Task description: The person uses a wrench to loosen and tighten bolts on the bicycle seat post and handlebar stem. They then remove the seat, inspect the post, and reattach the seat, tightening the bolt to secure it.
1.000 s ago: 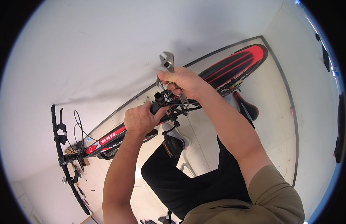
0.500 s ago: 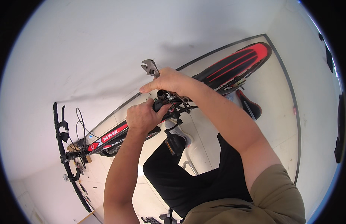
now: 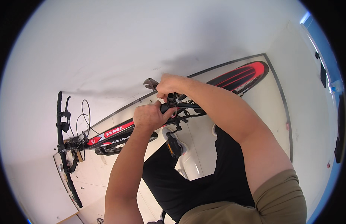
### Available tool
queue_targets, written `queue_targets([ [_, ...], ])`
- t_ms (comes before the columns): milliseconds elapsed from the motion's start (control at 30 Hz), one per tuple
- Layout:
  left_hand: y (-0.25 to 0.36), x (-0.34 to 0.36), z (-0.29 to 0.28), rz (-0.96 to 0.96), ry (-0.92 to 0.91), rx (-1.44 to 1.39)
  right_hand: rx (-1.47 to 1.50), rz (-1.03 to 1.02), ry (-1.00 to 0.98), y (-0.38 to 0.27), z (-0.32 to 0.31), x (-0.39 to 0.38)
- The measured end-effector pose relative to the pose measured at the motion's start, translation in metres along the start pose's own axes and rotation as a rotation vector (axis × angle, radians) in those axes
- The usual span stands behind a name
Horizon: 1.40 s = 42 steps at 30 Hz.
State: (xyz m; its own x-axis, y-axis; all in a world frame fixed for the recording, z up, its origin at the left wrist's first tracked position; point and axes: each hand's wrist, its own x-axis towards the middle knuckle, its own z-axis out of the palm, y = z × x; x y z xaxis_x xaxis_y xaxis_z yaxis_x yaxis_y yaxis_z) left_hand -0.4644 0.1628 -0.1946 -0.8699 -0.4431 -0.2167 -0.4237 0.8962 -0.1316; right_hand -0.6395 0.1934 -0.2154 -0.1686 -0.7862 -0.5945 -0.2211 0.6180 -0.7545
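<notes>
My left hand is wrapped round the top tube of a black-and-red bicycle frame, thumb close to the seat tube. In my right hand, closed just beyond the seat tube, is a grey adjustable wrench. Its jaws point out to the left, and the fist covers its handle. The seat tube's dark top end shows between my hands, with no saddle on it. Whether the wrench touches the frame is hidden.
The bicycle leans along a white wall. Its dropped handlebar and loose cables lie at left, its red-and-black rear mudguard at far right. A pedal juts out by my knee. Small parts lie on the tiled floor.
My right hand has come down closer to the seat tube with the wrench, its thumb now curled in. The view has shifted, and the saddle on the floor is now hidden behind my right arm.
</notes>
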Motion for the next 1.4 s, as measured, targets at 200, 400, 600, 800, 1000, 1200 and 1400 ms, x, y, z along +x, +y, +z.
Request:
queue_targets([
  [200, 0.001, -0.003, -0.004, 0.007, -0.003, -0.036, 0.031, -0.058, 0.108, 0.011, 0.006, 0.007],
  [400, -0.003, -0.002, -0.004, -0.009, 0.021, -0.020, 0.585, -0.034, -0.122, 0.039, -0.008, 0.001],
  [600, -0.001, -0.004, -0.003, 0.015, 0.014, -0.014, 0.859, -0.164, -0.386, 0.054, -0.004, 0.006],
  [800, 0.007, -0.001, 0.000, 0.042, 0.064, -0.043, 1.014, -0.253, -0.549, 0.063, 0.000, 0.016],
  [1000, -0.014, -0.012, -0.001, -0.046, -0.037, -0.073, 1.023, -0.282, -0.559, 0.043, 0.030, 0.046],
  [1200, -0.011, -0.004, -0.050, -0.013, -0.291, -0.207, 0.960, -0.330, -0.410, 0.078, 0.010, 0.064],
  [1400, -0.002, -0.014, -0.005, -0.038, -0.115, -0.278, 1.011, -0.217, -0.285, 0.102, 0.009, 0.073],
])
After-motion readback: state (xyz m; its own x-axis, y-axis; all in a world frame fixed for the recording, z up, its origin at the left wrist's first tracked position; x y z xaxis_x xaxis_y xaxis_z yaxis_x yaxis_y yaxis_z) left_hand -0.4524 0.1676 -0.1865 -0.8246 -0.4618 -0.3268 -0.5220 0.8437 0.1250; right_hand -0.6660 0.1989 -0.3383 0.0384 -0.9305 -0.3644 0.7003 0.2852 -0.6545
